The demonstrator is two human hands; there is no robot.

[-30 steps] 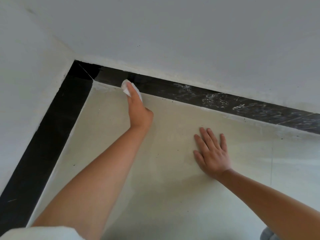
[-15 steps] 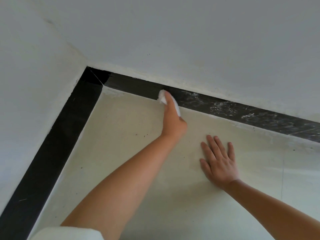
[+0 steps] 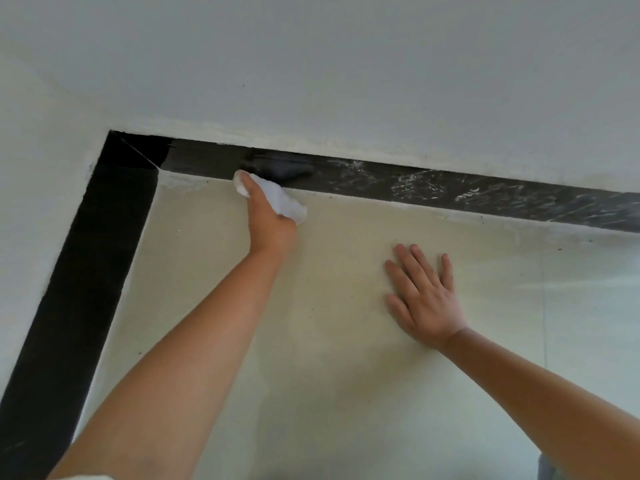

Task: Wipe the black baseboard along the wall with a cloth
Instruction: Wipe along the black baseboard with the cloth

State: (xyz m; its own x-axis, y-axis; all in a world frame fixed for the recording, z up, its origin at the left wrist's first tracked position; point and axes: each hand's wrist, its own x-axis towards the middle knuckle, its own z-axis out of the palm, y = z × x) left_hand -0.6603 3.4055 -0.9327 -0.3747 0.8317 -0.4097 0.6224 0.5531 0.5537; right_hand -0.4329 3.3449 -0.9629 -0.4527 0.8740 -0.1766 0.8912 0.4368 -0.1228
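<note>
Wall (image 3: 346, 64) filled the far half of my feed, pale floor (image 3: 311, 375) the near half. Black baseboard (image 3: 381, 183) ran along the foot of the far wall, left corner to right edge; a second run (image 3: 86, 271) came down the left wall toward me.

Progress, my read: the far run from the corner to the cloth looked clean and dark, with a fresh smear just right of the cloth. Everything further right carried white streaks and scuffs, so most of that run was left. The left run looked plain black; I couldn't tell whether it had been wiped.

Left hand (image 3: 270, 220) reached far, fingers curled round a crumpled white cloth (image 3: 280, 199), clenched on it and pressing it at the baseboard's lower edge where it meets the floor, a bit right of the corner.

Right hand (image 3: 424, 299) lay flat on the floor, fingers spread and straight, holding nothing, near and right of the cloth, well apart from the baseboard. Looked like a brace.

Small dark specks dotted the floor along the baseboard's edge.
</note>
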